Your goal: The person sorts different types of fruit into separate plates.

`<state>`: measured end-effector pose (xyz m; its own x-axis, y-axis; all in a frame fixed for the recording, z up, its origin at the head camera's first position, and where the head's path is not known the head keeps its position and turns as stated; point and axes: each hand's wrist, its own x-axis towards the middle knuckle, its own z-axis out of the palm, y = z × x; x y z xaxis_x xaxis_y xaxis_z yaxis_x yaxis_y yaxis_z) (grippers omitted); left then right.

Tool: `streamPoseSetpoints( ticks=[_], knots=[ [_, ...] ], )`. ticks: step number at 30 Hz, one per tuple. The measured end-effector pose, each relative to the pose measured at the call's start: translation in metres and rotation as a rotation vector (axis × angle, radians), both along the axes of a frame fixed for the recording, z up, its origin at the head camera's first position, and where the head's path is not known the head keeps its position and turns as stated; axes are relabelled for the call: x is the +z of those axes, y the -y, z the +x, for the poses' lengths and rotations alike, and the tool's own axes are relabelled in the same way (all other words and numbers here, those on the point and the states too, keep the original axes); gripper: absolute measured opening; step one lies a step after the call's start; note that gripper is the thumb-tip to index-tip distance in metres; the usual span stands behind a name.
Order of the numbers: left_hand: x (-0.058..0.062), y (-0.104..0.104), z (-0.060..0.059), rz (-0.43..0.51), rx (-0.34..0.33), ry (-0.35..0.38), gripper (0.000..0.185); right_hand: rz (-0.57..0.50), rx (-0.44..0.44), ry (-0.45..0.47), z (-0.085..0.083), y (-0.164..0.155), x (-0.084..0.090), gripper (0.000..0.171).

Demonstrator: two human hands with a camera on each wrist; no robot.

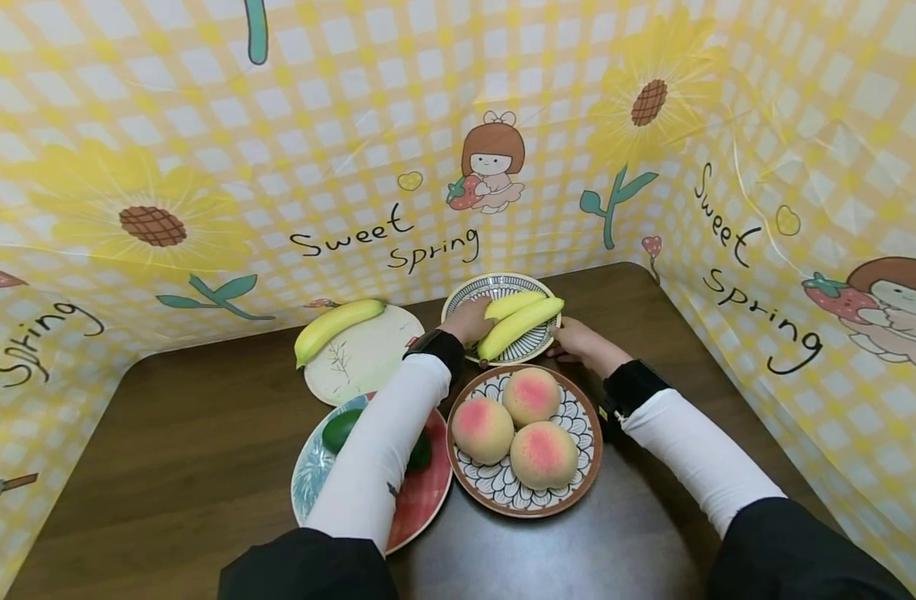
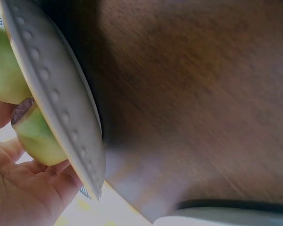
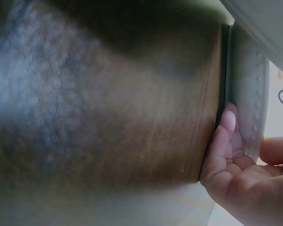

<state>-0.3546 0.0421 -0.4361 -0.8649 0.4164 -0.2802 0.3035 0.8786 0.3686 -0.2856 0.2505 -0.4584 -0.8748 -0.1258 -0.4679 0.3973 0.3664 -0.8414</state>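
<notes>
Two yellow bananas lie side by side on a patterned plate [image 1: 458,293] at the back of the table. My left hand [image 1: 468,321] is at their left side. Its thumb and fingers are around the stem end of the nearer banana [image 1: 521,327], whose cut stem shows in the left wrist view; the farther banana [image 1: 518,303] lies just beyond. At the plate's right edge, my right hand [image 1: 578,342] grips the rim. In the right wrist view its fingers [image 3: 221,146] are curled at the plate's underside, with the thumb over the rim.
A brown-rimmed plate [image 1: 594,446] with three peaches [image 1: 544,454] stands in front. To its left, a blue-and-red plate [image 1: 423,521] bears green fruit [image 1: 341,430], partly hidden by my left sleeve. Another banana [image 1: 337,327] lies on a cream plate [image 1: 375,354]. Checked cloth walls [image 1: 337,150] enclose the table.
</notes>
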Motion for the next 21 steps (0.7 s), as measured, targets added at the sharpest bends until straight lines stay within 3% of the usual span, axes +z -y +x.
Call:
streamPoseSetpoints(
  ticks=[5,9,12,15,18,21],
  knots=[
    [0.002,0.003,-0.004,0.007,-0.004,-0.011,0.057,0.003,0.007,-0.025,-0.004,0.002,0.004,0.044],
    [0.012,0.008,-0.003,0.005,-0.018,-0.013,0.060,0.012,0.009,-0.036,-0.005,0.004,0.006,0.044],
    [0.034,0.020,0.001,0.049,-0.018,-0.023,0.062,0.016,0.010,-0.034,-0.004,0.006,0.007,0.044],
    [0.067,0.043,0.004,0.157,0.019,-0.055,0.062,0.018,0.005,-0.035,-0.004,0.006,0.006,0.043],
    [0.096,0.083,0.006,0.234,0.037,-0.120,0.059,0.013,0.005,-0.035,0.000,0.005,0.005,0.043],
    [0.109,0.132,0.009,0.262,0.066,-0.163,0.056,0.011,0.011,-0.028,0.005,0.002,0.003,0.044]
  ],
)
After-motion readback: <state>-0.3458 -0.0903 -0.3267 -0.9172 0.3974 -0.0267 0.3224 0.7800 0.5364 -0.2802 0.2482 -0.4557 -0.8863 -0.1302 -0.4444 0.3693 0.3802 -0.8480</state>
